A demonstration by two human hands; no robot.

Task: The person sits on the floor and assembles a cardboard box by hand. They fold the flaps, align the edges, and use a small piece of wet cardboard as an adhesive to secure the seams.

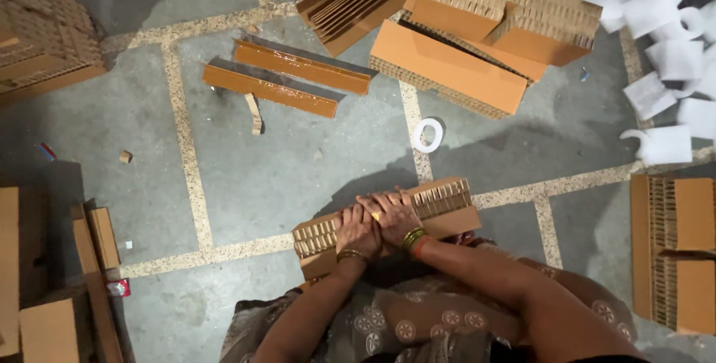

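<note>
Two hands, left hand (358,230) and right hand (393,216), pressed together flat atop one honeycomb cardboard block (440,200) lying on the floor (261,177) before the knees; even downward pressure along its length advisable.

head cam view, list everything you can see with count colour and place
honeycomb cardboard block: one, brown, floor centre, under both hands
taped angle strips: two, orange-brown, glossy, upper left of centre
cardboard block pile: several, brown, top centre
tape roll: one, white, floor below the pile
foam pieces: many, white, top right
cardboard stacks: brown, right edge; more at left edge
left hand: pressing the block
right hand: pressing beside it, bangles on wrist
</note>
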